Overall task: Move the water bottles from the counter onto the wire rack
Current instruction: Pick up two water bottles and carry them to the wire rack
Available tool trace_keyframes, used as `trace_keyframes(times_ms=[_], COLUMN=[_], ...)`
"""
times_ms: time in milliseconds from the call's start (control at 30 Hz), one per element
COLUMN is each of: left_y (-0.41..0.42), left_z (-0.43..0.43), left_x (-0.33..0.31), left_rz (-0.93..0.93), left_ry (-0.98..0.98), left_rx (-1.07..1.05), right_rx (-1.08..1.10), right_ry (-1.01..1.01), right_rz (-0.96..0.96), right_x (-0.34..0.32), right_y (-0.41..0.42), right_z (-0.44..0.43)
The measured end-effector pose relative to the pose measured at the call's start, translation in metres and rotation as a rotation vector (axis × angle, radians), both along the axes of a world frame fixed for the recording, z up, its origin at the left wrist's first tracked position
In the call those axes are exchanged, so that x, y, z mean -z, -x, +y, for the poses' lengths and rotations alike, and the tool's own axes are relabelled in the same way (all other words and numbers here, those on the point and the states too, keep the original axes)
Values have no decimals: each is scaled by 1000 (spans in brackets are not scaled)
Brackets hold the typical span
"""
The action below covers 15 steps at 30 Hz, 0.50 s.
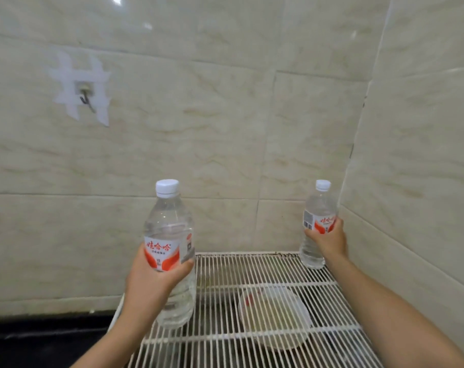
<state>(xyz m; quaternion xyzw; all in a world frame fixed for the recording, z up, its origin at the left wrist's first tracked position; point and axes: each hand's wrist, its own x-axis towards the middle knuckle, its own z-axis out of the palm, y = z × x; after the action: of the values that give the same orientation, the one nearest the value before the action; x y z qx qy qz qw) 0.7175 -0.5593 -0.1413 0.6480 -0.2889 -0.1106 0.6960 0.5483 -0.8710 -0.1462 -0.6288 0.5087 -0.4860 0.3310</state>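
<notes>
Two clear water bottles with white caps and red-and-white labels are upright over a white wire rack (265, 277). My left hand (151, 282) grips the nearer bottle (169, 229) around its label, at the rack's left edge; whether its base touches the wires I cannot tell. My right hand (329, 241) grips the farther bottle (318, 208) at its label. That bottle's base stands at the rack's back right corner, close to the side wall.
Tiled walls close the space behind and on the right. A small metal hook (86, 98) is stuck on the back wall at upper left. A dark counter (45, 341) lies left of the rack. Under the rack, a round pale dish (274, 317) shows through the wires.
</notes>
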Motion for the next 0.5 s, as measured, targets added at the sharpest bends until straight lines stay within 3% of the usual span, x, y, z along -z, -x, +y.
trace_keyframes(times_ms=[200,500], left_y=[8,76], left_z=[-48,-202], left_x=[-2,-1], left_rz=[-57,23], left_ry=[-37,-45], left_rx=[-3,194], right_rx=[16,-63], right_ry=[73,-60], right_rz=[15,115], right_x=[12,20], right_y=[4,31], right_z=[-9,12])
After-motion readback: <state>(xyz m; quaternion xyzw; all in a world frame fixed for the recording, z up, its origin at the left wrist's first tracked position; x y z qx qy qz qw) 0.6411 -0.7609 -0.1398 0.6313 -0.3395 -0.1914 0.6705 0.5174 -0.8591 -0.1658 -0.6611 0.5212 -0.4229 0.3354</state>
